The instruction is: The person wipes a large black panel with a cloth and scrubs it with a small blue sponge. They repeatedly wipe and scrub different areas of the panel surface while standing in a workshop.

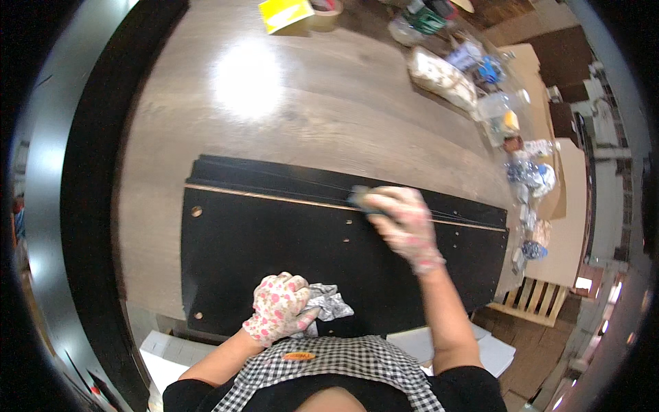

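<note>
Gloves (271, 319) of whitish fabric printed with pink flowers cover both hands. The right hand (406, 223) reaches over a large rectangular black panel (274, 247), its grip clamped on a small grey-blue pad (358, 198), too blurred to tell the material. The pad is at the panel's thin light-brown far edge (274, 196), beyond which a narrow black strip (274, 174) runs alongside. The left hand (278, 307) is at the panel's near side, fingers curled and grip closed on a crumpled grey-and-white cloth (331, 302), which sticks out past the thumb over the black surface. Small round holes (197, 211) mark the panel's left end.

The panel lies flat on a wood-grain worktop (329, 130), close in front of the person's black-and-white checked apron (322, 357). At the far side sit a yellow-and-white box (286, 14) and a tan roll of tape (325, 17), near each other. Clear plastic bottles (525, 172) and a white-and-brown bag (443, 79) crowd the right side.
</note>
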{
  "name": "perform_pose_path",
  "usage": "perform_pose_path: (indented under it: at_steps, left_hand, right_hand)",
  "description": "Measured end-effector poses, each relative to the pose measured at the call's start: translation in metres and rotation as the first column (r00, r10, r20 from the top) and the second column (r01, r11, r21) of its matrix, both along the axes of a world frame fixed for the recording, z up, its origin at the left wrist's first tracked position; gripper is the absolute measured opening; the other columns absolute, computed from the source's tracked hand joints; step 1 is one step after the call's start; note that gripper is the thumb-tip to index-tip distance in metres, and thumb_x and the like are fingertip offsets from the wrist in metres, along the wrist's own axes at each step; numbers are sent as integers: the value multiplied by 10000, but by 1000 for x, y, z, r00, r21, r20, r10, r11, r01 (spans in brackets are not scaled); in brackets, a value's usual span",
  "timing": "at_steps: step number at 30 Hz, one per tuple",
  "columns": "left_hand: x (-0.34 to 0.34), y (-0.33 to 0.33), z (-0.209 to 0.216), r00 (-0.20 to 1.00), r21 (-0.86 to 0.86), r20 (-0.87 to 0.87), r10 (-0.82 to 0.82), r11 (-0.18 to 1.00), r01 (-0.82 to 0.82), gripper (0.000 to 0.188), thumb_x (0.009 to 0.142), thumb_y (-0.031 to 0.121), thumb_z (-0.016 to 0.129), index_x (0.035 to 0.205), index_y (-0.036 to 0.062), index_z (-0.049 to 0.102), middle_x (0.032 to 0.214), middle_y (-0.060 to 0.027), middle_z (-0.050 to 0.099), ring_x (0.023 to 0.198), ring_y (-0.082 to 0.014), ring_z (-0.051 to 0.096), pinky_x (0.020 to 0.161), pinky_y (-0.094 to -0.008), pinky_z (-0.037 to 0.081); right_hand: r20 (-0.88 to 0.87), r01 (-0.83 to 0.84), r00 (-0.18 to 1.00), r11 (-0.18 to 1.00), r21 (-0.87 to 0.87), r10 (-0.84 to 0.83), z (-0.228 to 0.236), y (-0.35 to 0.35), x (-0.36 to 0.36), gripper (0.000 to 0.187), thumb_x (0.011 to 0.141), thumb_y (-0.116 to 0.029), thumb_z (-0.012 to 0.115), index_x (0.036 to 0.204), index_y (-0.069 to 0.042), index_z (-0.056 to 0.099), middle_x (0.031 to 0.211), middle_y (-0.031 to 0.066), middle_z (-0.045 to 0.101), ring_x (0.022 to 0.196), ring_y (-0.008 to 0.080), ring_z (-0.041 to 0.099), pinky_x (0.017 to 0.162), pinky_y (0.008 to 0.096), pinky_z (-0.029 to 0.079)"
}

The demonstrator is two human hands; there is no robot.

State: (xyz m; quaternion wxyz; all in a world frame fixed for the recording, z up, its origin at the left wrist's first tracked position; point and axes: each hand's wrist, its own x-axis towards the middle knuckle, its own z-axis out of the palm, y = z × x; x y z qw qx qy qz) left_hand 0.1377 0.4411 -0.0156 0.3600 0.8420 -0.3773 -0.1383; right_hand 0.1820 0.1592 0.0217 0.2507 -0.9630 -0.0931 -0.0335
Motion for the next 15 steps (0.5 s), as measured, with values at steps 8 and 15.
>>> perform_pose_path:
  at_steps: [8,15]
  left_hand:
    - [8,-17,5,999,42,16,-31,999,31,248,626,299,711,716,76,653,815,-53,619,755,-241,590,673,-387,455]
    - [7,-83,12,991,17,-73,-113,993,115,521,618,162,696,1129,105,613,1085,-92,629,980,-292,604,825,-416,463]
  right_hand:
    - [-34,152,986,972,-181,-161,0,-88,-55,304,719,-128,737,1019,-122,683,1026,99,628,968,296,574,879,412,479]
    - [97,166,983,982,-90,-157,-14,-76,-56,274,756,-143,720,1025,-104,690,1019,113,617,952,278,573,835,389,483]
